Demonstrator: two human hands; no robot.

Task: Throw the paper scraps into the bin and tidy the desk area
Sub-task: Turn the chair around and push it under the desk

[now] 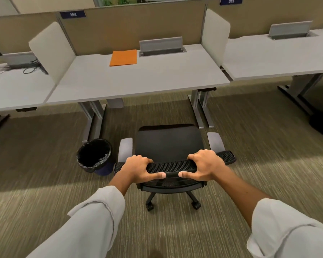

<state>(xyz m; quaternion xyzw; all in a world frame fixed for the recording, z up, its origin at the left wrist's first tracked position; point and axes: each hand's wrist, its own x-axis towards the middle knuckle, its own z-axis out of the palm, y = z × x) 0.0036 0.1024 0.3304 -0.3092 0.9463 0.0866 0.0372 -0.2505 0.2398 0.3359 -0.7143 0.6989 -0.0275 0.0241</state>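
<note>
A black mesh office chair on castors stands on the carpet facing the grey desk. My left hand and my right hand both grip the top edge of its backrest, thumbs pointing inward. An orange folder lies flat at the back of the desk. A dark bin with a black liner stands on the floor to the left of the chair, beside the desk leg. No paper scraps are visible on the desk or floor.
Side screens separate this desk from neighbouring desks on both sides. A raised grey cable flap sits at the desk's back edge. Cables lie on the left desk. Metal desk legs flank the knee space ahead of the chair.
</note>
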